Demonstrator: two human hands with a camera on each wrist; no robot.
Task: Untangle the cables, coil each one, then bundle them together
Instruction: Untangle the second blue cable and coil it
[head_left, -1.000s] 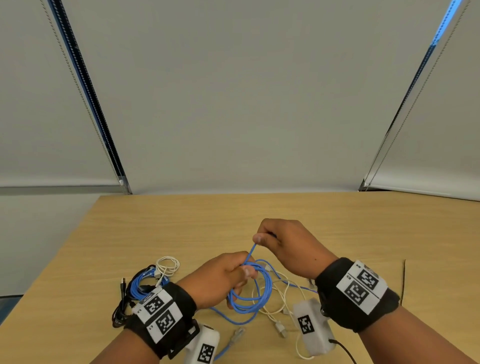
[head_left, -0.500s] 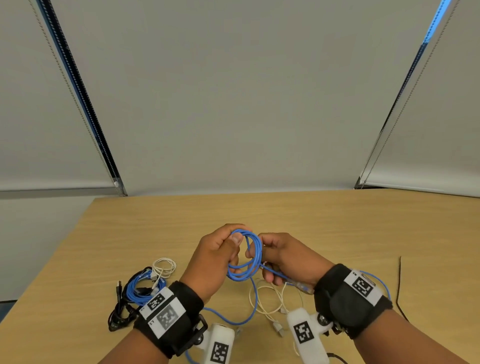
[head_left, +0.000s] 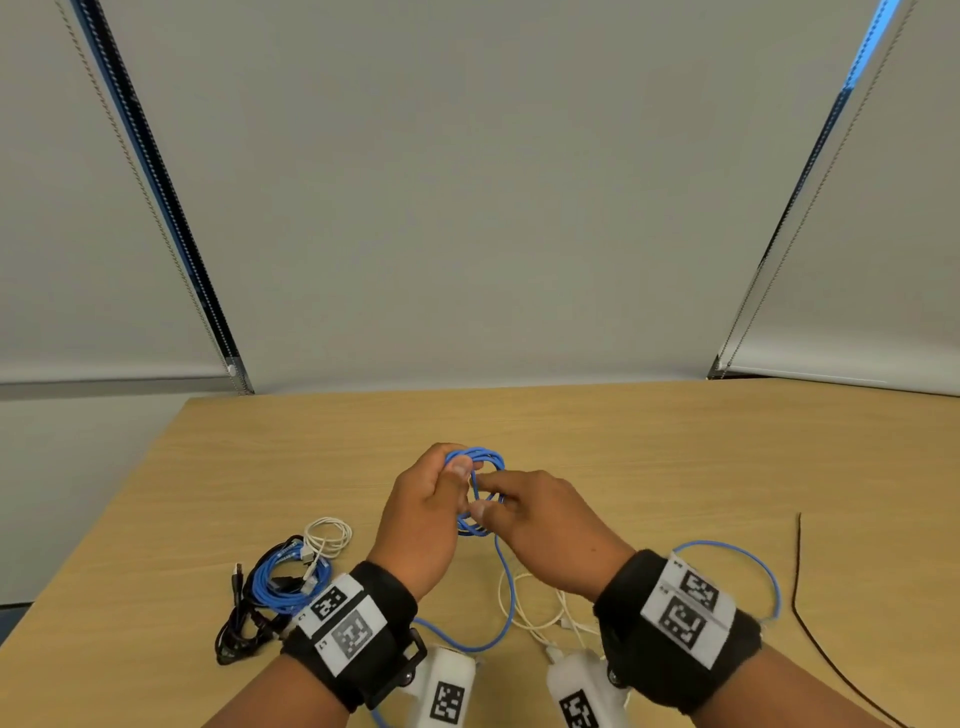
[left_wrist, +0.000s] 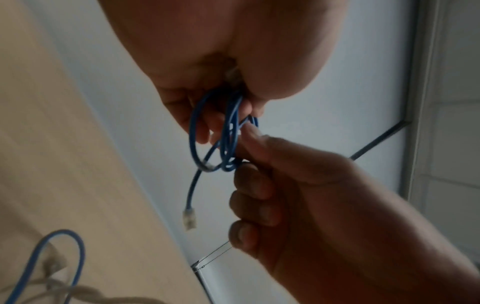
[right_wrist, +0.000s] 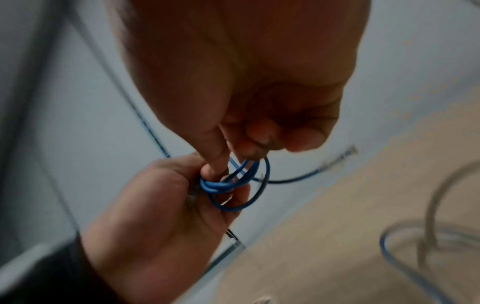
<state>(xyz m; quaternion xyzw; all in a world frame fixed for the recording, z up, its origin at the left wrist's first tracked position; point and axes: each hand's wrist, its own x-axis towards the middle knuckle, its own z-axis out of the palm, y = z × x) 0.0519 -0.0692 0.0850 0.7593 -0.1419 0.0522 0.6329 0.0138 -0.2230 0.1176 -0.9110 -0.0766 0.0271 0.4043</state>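
Head view, hands: the left hand and right hand meet above the wooden surface, raised so the loops hang free of the clutter below.
Head view, blue cable: a small coil held between both hands; its loose length drops to the surface, passes under the wrists and arcs out beside the right wrist, so I judge the coiling unfinished.
Head view, waiting items: a white cable lies slack below the hands; a pile of coiled cables, blue, black and white, sits at the left, apparently set aside for bundling.
Left wrist view, left fingers: curled through the loops, grasping the coil to keep the turns stacked.
Left wrist view, right thumb: presses the strands against the forefinger, likely seating a fresh turn.
Left wrist view, plug: one clear-ended connector dangles below the coil, free.
Right wrist view, right fingers: pinching the blue loops; blur hides finer detail.
Right wrist view, left hand: closed round the same loops from below, acting as the anchor.
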